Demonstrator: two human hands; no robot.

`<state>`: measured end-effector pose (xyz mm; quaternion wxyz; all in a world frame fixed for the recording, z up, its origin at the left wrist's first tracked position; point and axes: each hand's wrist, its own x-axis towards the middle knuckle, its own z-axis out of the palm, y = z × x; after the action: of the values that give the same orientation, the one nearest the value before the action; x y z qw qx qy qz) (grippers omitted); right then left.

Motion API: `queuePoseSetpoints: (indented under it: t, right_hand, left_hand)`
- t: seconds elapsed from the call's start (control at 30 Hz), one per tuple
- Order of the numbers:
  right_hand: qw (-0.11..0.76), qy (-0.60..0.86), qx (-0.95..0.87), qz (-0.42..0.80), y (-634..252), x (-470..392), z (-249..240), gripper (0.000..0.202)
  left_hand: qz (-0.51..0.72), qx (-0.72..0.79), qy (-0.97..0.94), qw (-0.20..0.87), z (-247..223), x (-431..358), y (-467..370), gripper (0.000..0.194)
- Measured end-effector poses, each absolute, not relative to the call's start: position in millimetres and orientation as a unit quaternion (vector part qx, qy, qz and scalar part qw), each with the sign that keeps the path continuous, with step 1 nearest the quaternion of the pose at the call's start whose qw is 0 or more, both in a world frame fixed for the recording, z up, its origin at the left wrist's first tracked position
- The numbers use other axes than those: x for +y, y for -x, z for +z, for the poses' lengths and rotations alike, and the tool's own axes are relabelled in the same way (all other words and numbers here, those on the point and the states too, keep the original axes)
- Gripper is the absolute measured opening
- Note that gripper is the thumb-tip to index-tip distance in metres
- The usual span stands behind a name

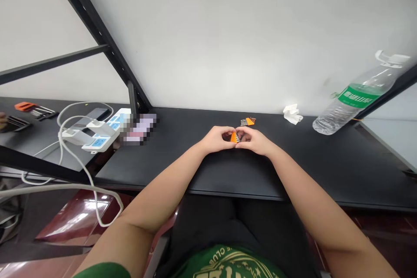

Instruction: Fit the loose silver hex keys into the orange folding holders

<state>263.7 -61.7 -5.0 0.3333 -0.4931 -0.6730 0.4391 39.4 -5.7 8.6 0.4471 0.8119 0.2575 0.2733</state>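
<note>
In front of me on the black table, both hands meet around a small hex key set [233,137] with an orange holder and a row of metal keys. My left hand [217,139] is closed on its orange side, thumb and fingers curled round it. The side with the metal keys is pinched by my right hand [256,140], and the fingertips of both hands nearly touch. Just behind them lies a second orange hex key set [249,121], its keys pointing left. The fingers partly hide the held set.
A crumpled white tissue [292,114] and a clear plastic bottle with a green label [355,95] stand to the right by the wall. At left are a white power strip [107,132] with cables, a black metal frame [97,30] and another orange tool set [26,106].
</note>
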Motion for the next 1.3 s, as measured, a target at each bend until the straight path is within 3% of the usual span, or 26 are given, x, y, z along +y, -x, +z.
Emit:
queuePoseSetpoints:
  t: [0.13, 0.3, 0.5, 0.67, 0.73, 0.83, 0.97, 1.3]
  right_hand:
    - [0.348, 0.471, -0.623, 0.518, -264, -59, -11, 0.066]
    - [0.344, 0.476, -0.625, 0.513, -259, -63, -7, 0.059]
    - [0.377, 0.504, -0.621, 0.467, -256, -64, -6, 0.056]
    - [0.407, 0.488, -0.621, 0.458, -257, -60, -14, 0.032]
    - [0.395, 0.496, -0.666, 0.393, -256, -59, -16, 0.021]
    - [0.392, 0.494, -0.751, 0.196, -252, -60, -18, 0.012]
    - [0.399, 0.479, -0.782, 0.017, -244, -62, -21, 0.021]
    - [0.395, 0.525, -0.754, 0.002, -252, -55, -23, 0.029]
  left_hand:
    - [0.259, 0.239, -0.802, 0.482, 5, -4, -38, 0.037]
    - [0.252, 0.246, -0.791, 0.500, 4, -3, -37, 0.049]
    - [0.264, 0.269, -0.828, 0.415, 6, 0, -37, 0.035]
    - [0.286, 0.303, -0.804, 0.425, -6, 7, -39, 0.045]
    - [0.282, 0.307, -0.787, 0.455, -9, 8, -40, 0.047]
    - [0.274, 0.301, -0.765, 0.499, -11, 8, -39, 0.049]
    - [0.257, 0.310, -0.748, 0.527, -9, 8, -38, 0.048]
    - [0.256, 0.324, -0.754, 0.510, -5, 8, -39, 0.051]
